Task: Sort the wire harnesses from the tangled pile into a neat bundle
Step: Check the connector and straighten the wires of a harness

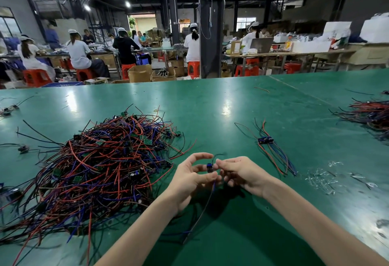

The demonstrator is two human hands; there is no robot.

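Wire harness (209,167) hangs pinched at its blue block by curled fingers of left hand (192,179) and right hand (241,173), beside tangled pile (101,164).

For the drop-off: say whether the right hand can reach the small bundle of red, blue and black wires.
Likely yes: bare green table separates the right hand from the small red-blue-black wire bundle; it pinches a blue-connector harness.

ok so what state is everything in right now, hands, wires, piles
left hand, pinching blue part of held harness
right hand, pinching the same part
held harness, raised, wire trailing toward table
tangled pile, knotted heap left of hands
neat bundle, few harnesses aligned, right of hands
far pile, heaped at right edge
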